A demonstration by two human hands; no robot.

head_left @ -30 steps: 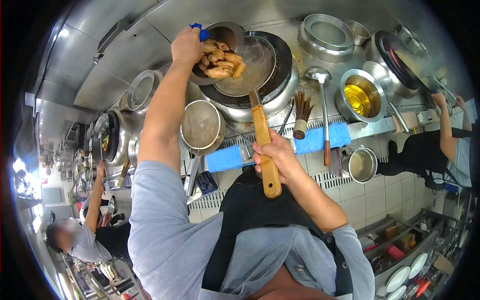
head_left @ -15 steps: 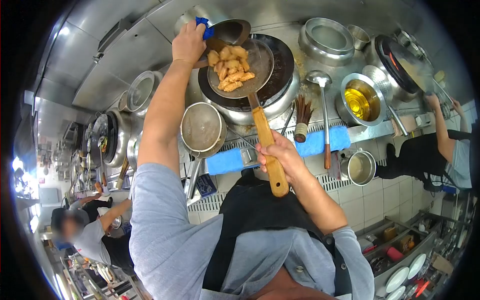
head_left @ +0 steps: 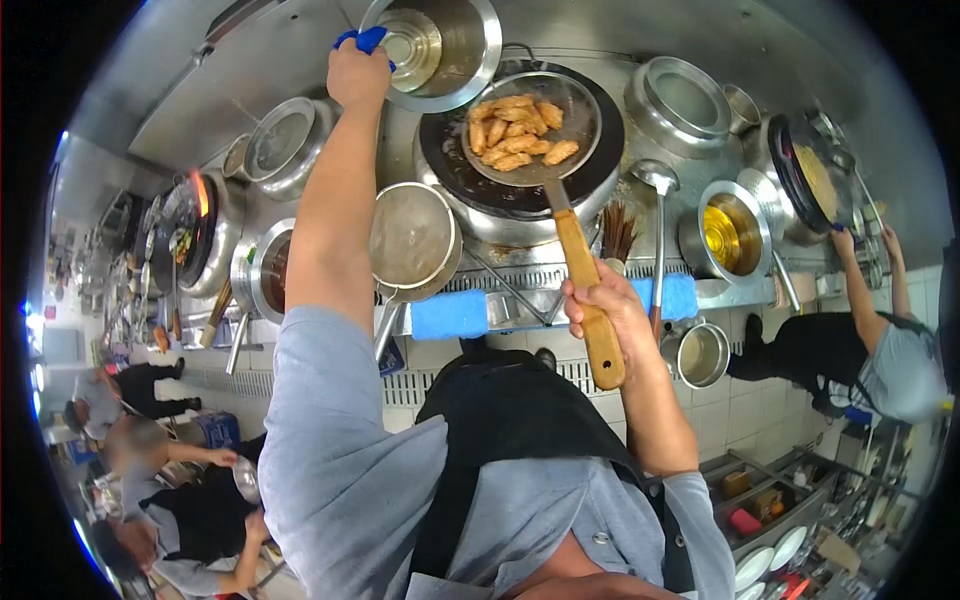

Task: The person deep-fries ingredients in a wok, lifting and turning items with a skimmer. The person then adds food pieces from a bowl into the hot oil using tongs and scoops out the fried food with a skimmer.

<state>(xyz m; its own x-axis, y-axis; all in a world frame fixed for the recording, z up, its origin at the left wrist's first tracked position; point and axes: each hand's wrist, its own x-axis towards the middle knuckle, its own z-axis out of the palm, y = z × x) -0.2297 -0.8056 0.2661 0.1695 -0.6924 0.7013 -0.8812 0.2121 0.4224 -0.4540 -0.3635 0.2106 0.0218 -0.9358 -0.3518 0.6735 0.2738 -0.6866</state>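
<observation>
My left hand (head_left: 358, 74), at the upper left, is closed on a blue cloth (head_left: 364, 40) against the rim of a wide metal pot (head_left: 474, 60). Something round and shiny shows inside that pot. Lower right, my right hand (head_left: 612, 305) grips the wooden handle (head_left: 578, 252) of a flat round strainer (head_left: 582, 125). Several golden-brown food pieces (head_left: 515, 132) lie on the strainer, which is over a black wok (head_left: 450, 165) on a burner.
A second strainer (head_left: 412, 235) rests on a pot left of centre. Right of the wok are a ladle (head_left: 657, 178), a bamboo brush (head_left: 618, 232) and a pot of yellow oil (head_left: 722, 235). One person (head_left: 870, 350) works at the right; others (head_left: 190, 500) are at the lower left.
The tilted metal vessel in my left hand has moved up, away from the strainer. The food pieces have slid out onto the strainer and spread. The view has shifted, with both neighbouring stations showing differently.
</observation>
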